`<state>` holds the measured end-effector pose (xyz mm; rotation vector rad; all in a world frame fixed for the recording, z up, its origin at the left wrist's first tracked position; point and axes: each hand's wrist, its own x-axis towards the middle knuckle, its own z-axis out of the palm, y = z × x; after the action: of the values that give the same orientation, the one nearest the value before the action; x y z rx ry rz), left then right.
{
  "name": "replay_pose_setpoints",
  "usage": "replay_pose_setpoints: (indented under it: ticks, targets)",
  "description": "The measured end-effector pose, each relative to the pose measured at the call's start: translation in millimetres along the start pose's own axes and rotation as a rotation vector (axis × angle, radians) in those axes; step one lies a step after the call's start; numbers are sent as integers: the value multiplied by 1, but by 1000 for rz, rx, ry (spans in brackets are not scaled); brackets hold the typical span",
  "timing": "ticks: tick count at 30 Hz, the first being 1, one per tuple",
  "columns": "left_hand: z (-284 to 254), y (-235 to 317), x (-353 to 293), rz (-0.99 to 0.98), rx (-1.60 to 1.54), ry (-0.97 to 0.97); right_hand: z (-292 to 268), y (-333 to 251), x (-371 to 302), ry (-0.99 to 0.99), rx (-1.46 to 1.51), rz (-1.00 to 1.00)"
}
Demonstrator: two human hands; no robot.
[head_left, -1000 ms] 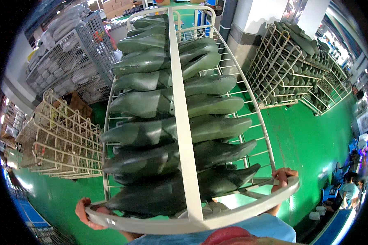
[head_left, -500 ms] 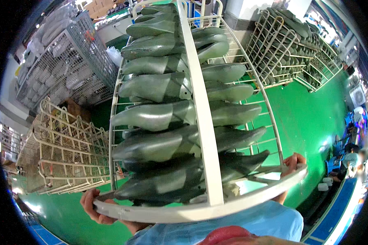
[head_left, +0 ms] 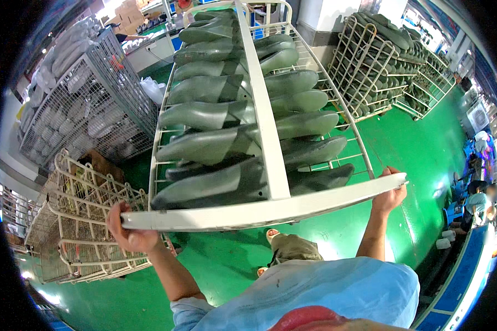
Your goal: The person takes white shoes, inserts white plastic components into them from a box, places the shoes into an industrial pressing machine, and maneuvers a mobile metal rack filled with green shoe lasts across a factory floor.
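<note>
A cream-white metal rack (head_left: 226,216) stands in front of me, with a long bar running up its middle. My left hand (head_left: 131,230) is closed round the left end of its curved near bar. The right end of the same bar is gripped by my right hand (head_left: 390,194). Both my arms reach forward. On either side of the middle bar lie rows of glossy dark green, foot-shaped pieces (head_left: 212,148) that look like shoe lasts.
An off-white wire cart (head_left: 88,220) stands close on the left. Behind it is a tall mesh cage (head_left: 88,94) of wrapped pieces. More loaded racks (head_left: 373,71) stand at the back right. Workers sit along a blue-edged bench (head_left: 464,281) at right. The floor (head_left: 403,149) is green.
The rack's near bar has moved forward, away from my body, with both hands still on it. My arms have stretched out, and my feet and floor now show below the bar.
</note>
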<state>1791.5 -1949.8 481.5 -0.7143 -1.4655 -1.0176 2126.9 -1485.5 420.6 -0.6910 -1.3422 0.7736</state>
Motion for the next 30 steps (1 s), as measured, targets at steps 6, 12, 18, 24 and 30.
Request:
replay_pose_setpoints:
  ticks: [6,12,18,24,30]
  targets:
    - [66,-70,20,-34,24,6,73,18,9,86,36,82]
    - [148,-143,57,-88,116,13,156,9,17,-210,311,216]
    - [231,-269,73,-24,194,16,240,21,31,-467,364,304]
    - [314,-366,109,28,190,45,345,41,19,-316,273,126]
    - [414,-448,140,-18,92,26,444,33,17,-238,373,53]
